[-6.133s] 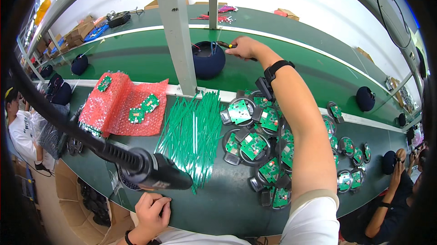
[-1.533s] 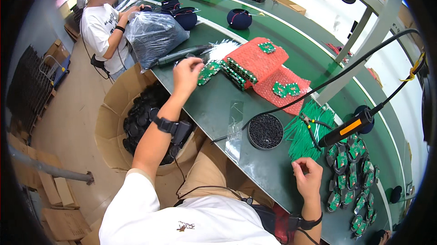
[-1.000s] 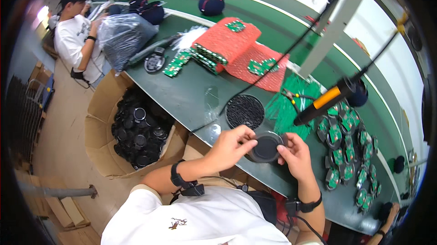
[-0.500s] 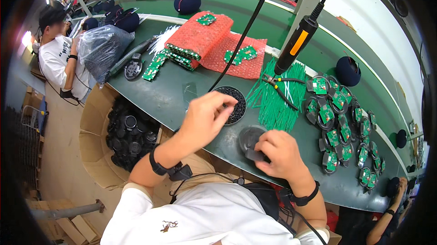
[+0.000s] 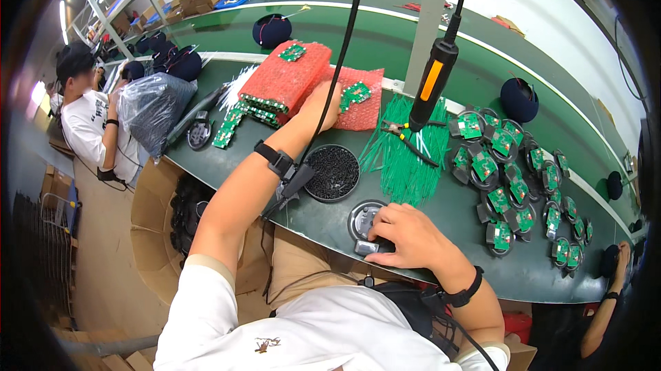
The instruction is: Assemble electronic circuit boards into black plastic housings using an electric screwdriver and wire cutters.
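Note:
My left hand (image 5: pixel 329 106) reaches across to the red bubble wrap (image 5: pixel 368 117), beside a small green circuit board (image 5: pixel 355 94); its fingertips are hidden from me. Near the table's front edge, my right hand (image 5: pixel 407 236) has its bent fingers and thumb at the rim of a round black plastic housing (image 5: pixel 359 221), gripping it against the tabletop. This housing has a small greyish block on its near side. Between the two hands sits a round dish of small black screws (image 5: pixel 332 172).
Green cable ties (image 5: pixel 406 174) lie under yellow-and-black cutters (image 5: pixel 413 142). An electric screwdriver (image 5: pixel 435 81) hangs above them. Several housings with green boards (image 5: pixel 497 199) cover the right side. A carton of black parts (image 5: pixel 155 233) stands left; another person (image 5: pixel 93 112) works beyond.
My left hand has moved from over the screw dish away to the bubble wrap. The housing under my right hand now lies flat, more of its face showing. The whole view has shifted slightly.

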`<state>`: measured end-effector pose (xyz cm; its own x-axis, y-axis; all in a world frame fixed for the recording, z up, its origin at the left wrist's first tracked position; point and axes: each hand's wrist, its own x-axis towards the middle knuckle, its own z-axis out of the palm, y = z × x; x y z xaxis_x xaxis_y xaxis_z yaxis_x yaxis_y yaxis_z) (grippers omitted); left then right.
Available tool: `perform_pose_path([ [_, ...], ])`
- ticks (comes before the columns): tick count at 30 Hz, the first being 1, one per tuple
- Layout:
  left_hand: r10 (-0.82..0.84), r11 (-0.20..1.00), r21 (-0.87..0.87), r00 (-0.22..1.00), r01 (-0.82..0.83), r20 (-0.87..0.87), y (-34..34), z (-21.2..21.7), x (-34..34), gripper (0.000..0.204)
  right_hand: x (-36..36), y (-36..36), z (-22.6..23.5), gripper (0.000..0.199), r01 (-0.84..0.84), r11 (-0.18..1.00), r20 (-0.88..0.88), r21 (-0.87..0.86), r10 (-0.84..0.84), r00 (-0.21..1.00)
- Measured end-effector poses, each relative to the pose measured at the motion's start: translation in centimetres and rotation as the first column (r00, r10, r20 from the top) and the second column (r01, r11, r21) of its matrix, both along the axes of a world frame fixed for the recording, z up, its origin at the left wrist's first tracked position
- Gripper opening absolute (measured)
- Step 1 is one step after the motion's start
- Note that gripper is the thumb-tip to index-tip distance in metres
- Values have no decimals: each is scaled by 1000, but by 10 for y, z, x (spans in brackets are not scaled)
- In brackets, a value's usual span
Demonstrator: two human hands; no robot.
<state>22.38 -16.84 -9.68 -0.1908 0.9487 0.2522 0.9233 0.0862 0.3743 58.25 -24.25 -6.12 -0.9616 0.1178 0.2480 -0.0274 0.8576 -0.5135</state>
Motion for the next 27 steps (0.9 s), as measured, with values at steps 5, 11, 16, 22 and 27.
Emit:
perform_pose_path([
  [5,17,978,203,944,53,-330,-9,-5,3,27,1,1,-5,34,29,999,-25,17,-29,999],
  [11,-65,921,375,990,107,-125,-67,48,34,49,3,-1,-2,38,137,990,-17,21,-137,990],
  [16,-13,892,363,787,-269,617,-144,64,47,41,0,-4,0,27,173,982,-119,-75,-181,976],
  [22,-205,841,372,405,-393,891,-232,67,96,43,-2,-8,12,16,282,897,-118,-339,-338,934],
  [27,-210,977,208,-72,-36,975,-242,55,156,52,-4,-23,30,45,54,716,-206,-696,-271,940],
])
